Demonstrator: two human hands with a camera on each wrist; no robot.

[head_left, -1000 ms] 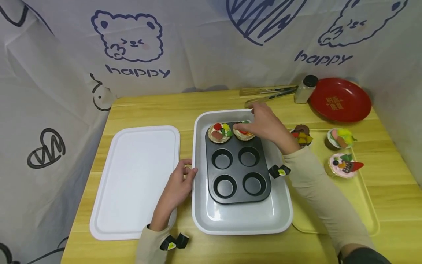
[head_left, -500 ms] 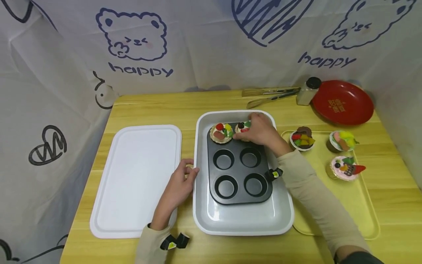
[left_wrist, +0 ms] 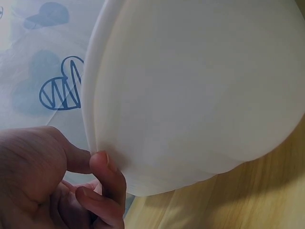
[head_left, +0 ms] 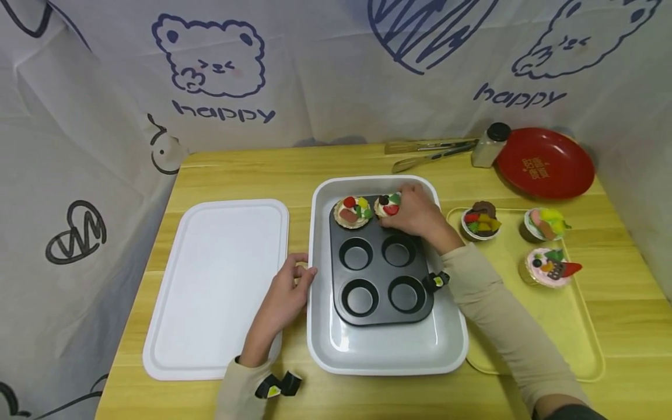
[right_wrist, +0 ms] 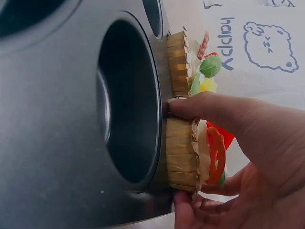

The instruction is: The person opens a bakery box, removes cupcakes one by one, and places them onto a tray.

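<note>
In the head view my right hand [head_left: 417,211] holds a cupcake [head_left: 387,205] with cream, red and green toppings at the back right cup of a dark muffin tin [head_left: 378,265]. The right wrist view has the thumb on one side of its gold pleated wrapper [right_wrist: 181,155] and fingers on the other; much of the wrapper stands above the tin's surface. A second fruit-topped cupcake [head_left: 352,213] sits in the back left cup. The tin lies inside a deep white tray [head_left: 385,366]. My left hand [head_left: 283,294] pinches that tray's left rim [left_wrist: 90,105] between thumb and finger.
On the right a yellow tray [head_left: 546,338] bears a cupcake [head_left: 481,221], another cupcake [head_left: 543,224] and a pink-iced cupcake [head_left: 548,267]. A flat white tray [head_left: 220,286] lies left. Behind are brushes [head_left: 433,157], a black-capped jar [head_left: 489,149] and a red plate [head_left: 562,166].
My right hand has come slightly nearer and its thumb has shifted, baring more of the cupcake's toppings. The right forearm has swung left, uncovering a cupcake on the yellow tray. My left hand stays at the rim.
</note>
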